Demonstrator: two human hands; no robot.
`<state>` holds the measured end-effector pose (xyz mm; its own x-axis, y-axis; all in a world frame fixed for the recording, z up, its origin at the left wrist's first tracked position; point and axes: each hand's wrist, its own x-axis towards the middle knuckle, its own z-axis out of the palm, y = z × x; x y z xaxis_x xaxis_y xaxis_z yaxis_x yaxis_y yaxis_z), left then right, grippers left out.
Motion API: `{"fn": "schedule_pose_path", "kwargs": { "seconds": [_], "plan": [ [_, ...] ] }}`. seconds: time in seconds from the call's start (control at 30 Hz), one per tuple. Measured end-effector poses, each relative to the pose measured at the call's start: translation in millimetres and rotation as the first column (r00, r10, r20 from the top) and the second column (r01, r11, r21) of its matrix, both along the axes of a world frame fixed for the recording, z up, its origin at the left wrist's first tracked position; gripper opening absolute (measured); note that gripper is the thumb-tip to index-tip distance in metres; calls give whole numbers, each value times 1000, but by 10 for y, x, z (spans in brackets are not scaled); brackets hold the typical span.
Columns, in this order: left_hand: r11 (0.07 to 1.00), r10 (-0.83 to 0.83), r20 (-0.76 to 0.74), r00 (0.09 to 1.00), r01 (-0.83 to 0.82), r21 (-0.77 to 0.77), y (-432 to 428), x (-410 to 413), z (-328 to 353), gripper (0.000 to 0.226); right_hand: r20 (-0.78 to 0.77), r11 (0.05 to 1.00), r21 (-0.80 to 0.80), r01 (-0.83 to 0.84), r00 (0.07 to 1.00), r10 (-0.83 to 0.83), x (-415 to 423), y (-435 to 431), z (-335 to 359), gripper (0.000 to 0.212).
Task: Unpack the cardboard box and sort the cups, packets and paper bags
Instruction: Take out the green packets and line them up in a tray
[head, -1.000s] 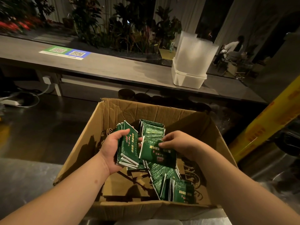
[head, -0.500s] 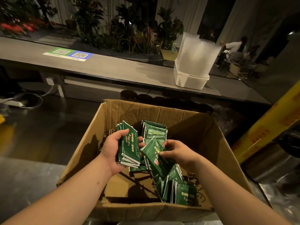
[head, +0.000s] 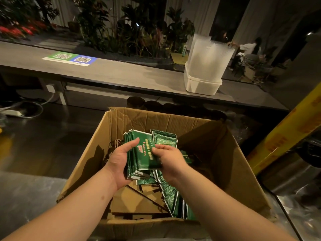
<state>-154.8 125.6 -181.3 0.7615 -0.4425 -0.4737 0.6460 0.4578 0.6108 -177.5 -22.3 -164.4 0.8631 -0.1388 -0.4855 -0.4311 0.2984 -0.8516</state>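
I see the cardboard box (head: 225,171) sitting on the worktop (head: 26,197) at six o'clock. The grey counter (head: 130,75) beyond carries a QR placard (head: 69,58) at eleven and a white tub (head: 201,86) at one.

A dim room: long grey counter (head: 121,73) fronting leafy plants (head: 139,32).

cardboard box (head: 156,119): brown corrugated board, matt, creased and dented on the wall beyond the hands
packets (head: 144,153): green printed wrap with a slight sheen and white edges, whether film or coated paper cannot be told; gripped in the left hand (head: 119,162), pinched by the right hand (head: 168,159)
paper bags (head: 132,200): brown kraft paper, matt, flat, below both hands
cups (head: 208,58): translucent plastic, ribbed look, far beyond the right hand
tub (head: 201,86): white plastic, smooth, matt, under the cups
counter (head: 121,73): grey, smooth, dull finish, beyond the hands
worktop (head: 22,197): brushed metal, faint sheen, left of the left hand
roll (head: 286,133): yellow glossy film, right of the right hand
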Motion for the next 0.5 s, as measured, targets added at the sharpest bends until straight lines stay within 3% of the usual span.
{"fn": "schedule_pose_path", "kwargs": {
  "seconds": [0.07,0.13,0.27,0.3,0.4,0.5],
  "plan": [
    [998,-32,12,999,31,57,2,-3,-7,48,32,956,-290,-35,998,46,-12,97,-118,9],
    [995,-59,0,998,59,86,-9,-5,-12,42,50,853,-517,-77,992,120,-19,113,-194,11],
    [994,-53,-40,998,57,97,-32,15,-22,55,34,691,-711,-132,974,222,106,-146,-239,17],
    [995,-42,-42,998,45,87,-41,17,-20,58,25,614,-777,-136,969,246,186,-302,-263,16],
    [999,-3,-43,999,5,51,-59,16,-30,60,-111,252,-953,-168,968,224,398,-963,-385,12],
    [1000,3,-50,999,-2,22,-46,10,-38,60,-366,64,-922,-382,914,177,438,-1564,-650,51]
  ]
}}
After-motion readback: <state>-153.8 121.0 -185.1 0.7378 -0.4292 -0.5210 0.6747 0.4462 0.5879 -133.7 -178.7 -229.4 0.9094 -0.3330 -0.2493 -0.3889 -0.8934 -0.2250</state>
